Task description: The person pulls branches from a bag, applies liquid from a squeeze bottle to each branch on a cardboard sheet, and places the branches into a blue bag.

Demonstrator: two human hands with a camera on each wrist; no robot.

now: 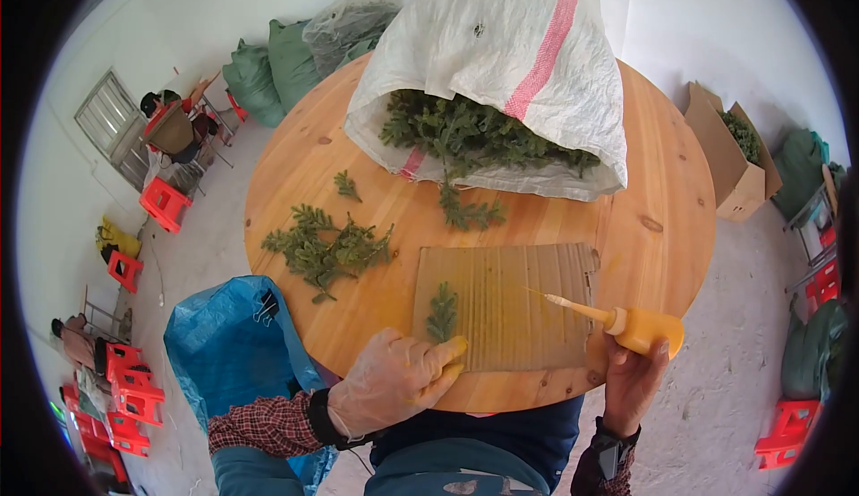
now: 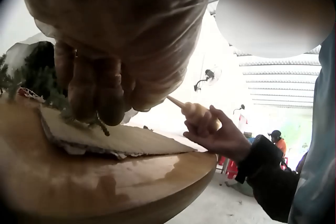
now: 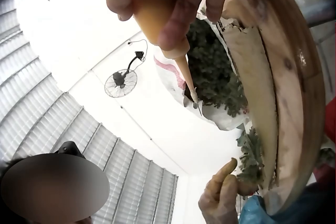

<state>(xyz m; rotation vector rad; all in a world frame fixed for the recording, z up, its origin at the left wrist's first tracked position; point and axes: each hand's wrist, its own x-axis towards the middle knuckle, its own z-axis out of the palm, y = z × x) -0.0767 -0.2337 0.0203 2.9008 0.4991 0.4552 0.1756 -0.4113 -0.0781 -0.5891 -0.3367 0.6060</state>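
Observation:
My left hand (image 1: 394, 380), in a clear glove with yellow-stained fingertips, pinches a small green fir sprig (image 1: 442, 311) by its lower end. The sprig lies over the left part of a cardboard sheet (image 1: 528, 317). In the left wrist view a stem end (image 2: 103, 125) pokes out below the curled fingers. On the right, my bare right hand (image 1: 631, 380) grips an orange squeeze bottle (image 1: 651, 330). Its thin needle tip points left above the cardboard, apart from the sprig. The right wrist view shows the bottle (image 3: 155, 11) held between thumb and fingers.
Loose fir sprigs (image 1: 327, 245) lie on the round wooden table (image 1: 662, 218), left of the cardboard. A white woven sack (image 1: 483, 48) full of greenery stands open at the back. A blue bag (image 1: 224, 344) hangs at the table's left edge. Red stools (image 1: 164, 202) stand beyond.

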